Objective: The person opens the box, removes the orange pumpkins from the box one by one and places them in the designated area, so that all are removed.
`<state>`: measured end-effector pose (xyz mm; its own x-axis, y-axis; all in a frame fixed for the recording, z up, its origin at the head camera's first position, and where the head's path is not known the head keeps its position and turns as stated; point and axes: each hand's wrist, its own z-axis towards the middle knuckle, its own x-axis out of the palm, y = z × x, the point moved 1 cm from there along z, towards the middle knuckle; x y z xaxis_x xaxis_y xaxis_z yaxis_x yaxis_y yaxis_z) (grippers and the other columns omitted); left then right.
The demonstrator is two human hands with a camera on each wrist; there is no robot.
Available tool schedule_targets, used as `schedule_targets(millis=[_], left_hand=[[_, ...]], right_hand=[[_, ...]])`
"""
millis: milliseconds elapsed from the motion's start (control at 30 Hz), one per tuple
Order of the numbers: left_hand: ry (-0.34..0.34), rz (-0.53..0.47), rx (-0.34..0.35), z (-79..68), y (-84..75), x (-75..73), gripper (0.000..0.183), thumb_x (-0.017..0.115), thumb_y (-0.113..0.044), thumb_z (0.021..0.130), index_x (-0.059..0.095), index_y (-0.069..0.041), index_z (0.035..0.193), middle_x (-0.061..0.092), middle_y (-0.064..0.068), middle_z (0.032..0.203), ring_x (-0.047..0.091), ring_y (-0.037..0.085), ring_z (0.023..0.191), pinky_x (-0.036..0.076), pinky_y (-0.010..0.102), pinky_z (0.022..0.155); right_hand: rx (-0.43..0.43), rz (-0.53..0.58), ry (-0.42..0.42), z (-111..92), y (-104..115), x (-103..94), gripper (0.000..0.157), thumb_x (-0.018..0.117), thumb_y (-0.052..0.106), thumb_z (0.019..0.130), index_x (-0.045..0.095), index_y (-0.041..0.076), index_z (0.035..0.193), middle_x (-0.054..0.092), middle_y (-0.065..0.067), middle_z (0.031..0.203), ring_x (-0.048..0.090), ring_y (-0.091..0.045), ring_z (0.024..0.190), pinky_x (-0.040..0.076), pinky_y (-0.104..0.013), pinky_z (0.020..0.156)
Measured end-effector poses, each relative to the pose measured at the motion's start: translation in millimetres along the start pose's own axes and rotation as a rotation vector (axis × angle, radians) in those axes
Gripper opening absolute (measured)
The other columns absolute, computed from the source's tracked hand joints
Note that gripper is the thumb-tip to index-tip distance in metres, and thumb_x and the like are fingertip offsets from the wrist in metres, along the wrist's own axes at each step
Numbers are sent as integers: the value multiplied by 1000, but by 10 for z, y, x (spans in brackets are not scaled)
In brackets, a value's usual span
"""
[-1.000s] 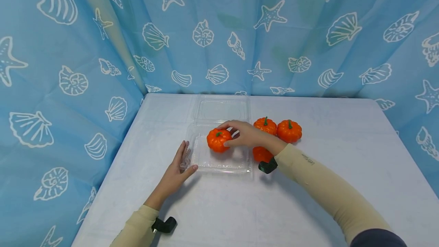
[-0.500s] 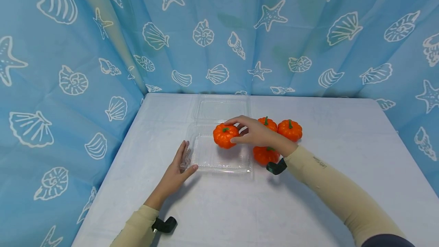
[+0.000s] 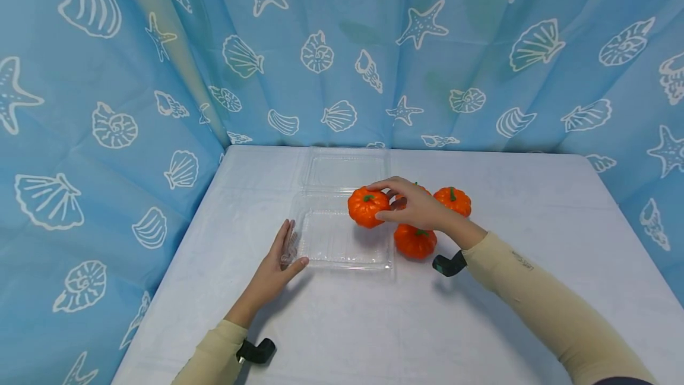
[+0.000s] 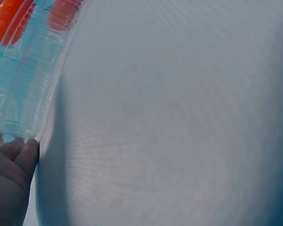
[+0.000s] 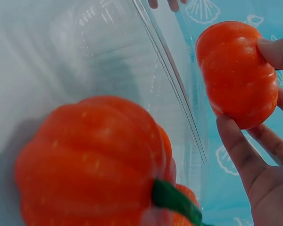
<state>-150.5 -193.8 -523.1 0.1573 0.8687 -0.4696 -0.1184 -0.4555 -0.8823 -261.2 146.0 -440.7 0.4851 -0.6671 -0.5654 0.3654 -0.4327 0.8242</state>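
Observation:
My right hand [image 3: 414, 205] pinches a small orange pumpkin [image 3: 366, 208] between thumb and fingers, above the right part of a clear plastic clamshell box [image 3: 326, 264]. The right wrist view shows this pumpkin [image 5: 236, 75] from the side, fingertips on its far side and underneath. My left hand [image 3: 271, 278] rests against the box's left wall with its fingers extended and thumb spread along the front corner. Its fingertips [image 4: 30, 148] touch the box end in the left wrist view. The box base holds nothing, and its lid [image 3: 347, 170] lies folded back behind it.
Just right of the box sits another pumpkin [image 3: 415, 242]. One more pumpkin [image 3: 454, 199] stands farther back to the right, and a third is mostly hidden behind my right hand. A blue shell-patterned curtain [image 3: 342, 76] encloses the white table [image 3: 481, 325].
My right hand has moved right and slightly back with the pumpkin, from over the box's middle to its right side. The left hand and the box have stayed put.

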Motion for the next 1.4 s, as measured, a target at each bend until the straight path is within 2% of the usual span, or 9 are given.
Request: schedule_targets(millis=[400, 633, 1100, 1267, 1333, 1400], left_hand=[[5, 22, -10, 10, -50, 6, 96, 71, -25, 97, 4, -14, 165, 14, 0, 170, 14, 28, 155, 28, 59, 117], [-1, 17, -10, 9, -41, 10, 96, 72, -23, 97, 4, -13, 165, 14, 0, 170, 13, 27, 155, 23, 57, 120], [0, 3, -17, -5, -42, 13, 96, 71, -24, 97, 4, -14, 165, 12, 0, 171, 13, 29, 155, 28, 58, 118], [-3, 8, -18, -1, -22, 15, 96, 71, -25, 97, 4, -14, 165, 12, 0, 171, 13, 28, 155, 27, 58, 118], [-5, 17, -18, 1, -12, 17, 97, 71, -27, 97, 4, -15, 165, 12, -1, 171, 13, 28, 155, 26, 58, 118], [-5, 21, -20, 1, -6, 17, 97, 71, -29, 97, 4, -15, 165, 12, -1, 171, 13, 28, 155, 26, 58, 118]], right_hand=[[85, -93, -79, -305, -112, -220, 60, 77, 39, 91, 55, 26, 145, 52, -3, 143, 50, -30, 128, 52, -52, 100], [100, -76, -100, -459, -194, -327, 60, 76, 38, 92, 53, 23, 146, 50, -5, 144, 51, -31, 126, 52, -53, 99], [148, -100, -190, -784, -333, -492, 58, 73, 36, 95, 52, 20, 147, 48, -10, 147, 46, -37, 130, 45, -62, 104], [141, -74, -213, -904, -405, -524, 56, 73, 29, 96, 51, 13, 145, 47, -12, 147, 49, -36, 127, 46, -58, 104], [140, -76, -221, -958, -440, -535, 56, 73, 28, 96, 51, 11, 144, 48, -12, 147, 50, -35, 126, 49, -47, 104], [139, -72, -231, -1015, -480, -542, 55, 73, 27, 96, 51, 10, 144, 47, -12, 147, 50, -34, 125, 50, -32, 101]])
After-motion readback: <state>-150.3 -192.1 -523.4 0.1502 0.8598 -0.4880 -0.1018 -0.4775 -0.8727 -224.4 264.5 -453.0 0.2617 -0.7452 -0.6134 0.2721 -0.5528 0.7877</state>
